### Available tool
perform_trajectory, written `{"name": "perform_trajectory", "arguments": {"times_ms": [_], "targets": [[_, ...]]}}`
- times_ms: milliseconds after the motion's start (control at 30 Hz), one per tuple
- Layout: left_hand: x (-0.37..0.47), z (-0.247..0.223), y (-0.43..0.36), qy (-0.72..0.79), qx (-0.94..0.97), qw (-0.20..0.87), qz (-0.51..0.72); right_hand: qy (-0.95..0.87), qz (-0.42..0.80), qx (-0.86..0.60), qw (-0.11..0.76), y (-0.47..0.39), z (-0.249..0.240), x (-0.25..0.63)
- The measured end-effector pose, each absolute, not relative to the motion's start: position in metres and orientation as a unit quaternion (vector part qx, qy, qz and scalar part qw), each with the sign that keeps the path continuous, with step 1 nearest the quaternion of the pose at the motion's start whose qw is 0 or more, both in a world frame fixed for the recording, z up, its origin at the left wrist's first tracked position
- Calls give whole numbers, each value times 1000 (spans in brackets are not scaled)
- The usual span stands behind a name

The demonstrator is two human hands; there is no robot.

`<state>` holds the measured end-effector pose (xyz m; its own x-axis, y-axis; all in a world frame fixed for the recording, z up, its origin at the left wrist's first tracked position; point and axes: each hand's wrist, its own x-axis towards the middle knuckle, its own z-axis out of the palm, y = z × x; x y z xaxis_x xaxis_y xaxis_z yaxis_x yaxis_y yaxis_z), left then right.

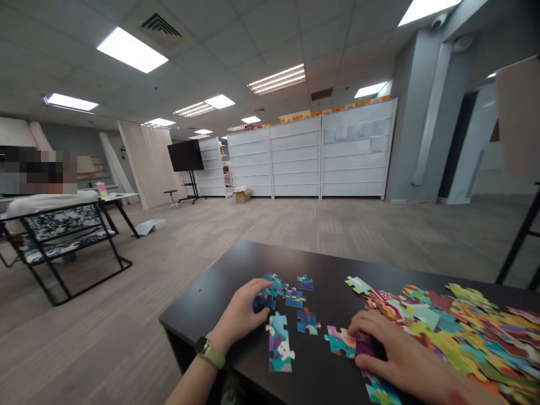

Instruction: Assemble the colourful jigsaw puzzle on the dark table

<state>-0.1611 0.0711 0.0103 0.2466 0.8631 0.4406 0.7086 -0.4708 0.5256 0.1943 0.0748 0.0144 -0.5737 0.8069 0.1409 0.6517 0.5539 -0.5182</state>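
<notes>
Puzzle pieces (307,322) look light, stiffish, best edge-pinched; can't tell if left hand (241,308) or right hand (383,344) is clamped.

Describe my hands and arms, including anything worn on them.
Your left hand and right hand are ungloved. The left wrist wears a watch with a dark face and a pale green band. No sleeves show, and nothing worn shows on the right arm.
</notes>
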Motion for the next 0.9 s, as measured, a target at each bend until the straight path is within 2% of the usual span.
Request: {"name": "perform_trajectory", "arguments": {"times_ms": [167, 333, 567, 767, 900], "targets": [[-141, 15, 67, 466, 785, 109, 394, -862, 208, -424, 185, 72, 20, 193], [-109, 17, 59, 444, 801, 117, 384, -866, 199, -422, 180, 67, 24, 192], [-62, 17, 39, 374, 866, 133, 304, -853, 209, -379, 294, 60, 29, 186], [-44, 18, 36, 340, 884, 151, 283, -833, 283, -388, 276, 57, 32, 178], [-40, 18, 35, 337, 881, 163, 289, -832, 286, -379, 286, 59, 27, 179]]}}
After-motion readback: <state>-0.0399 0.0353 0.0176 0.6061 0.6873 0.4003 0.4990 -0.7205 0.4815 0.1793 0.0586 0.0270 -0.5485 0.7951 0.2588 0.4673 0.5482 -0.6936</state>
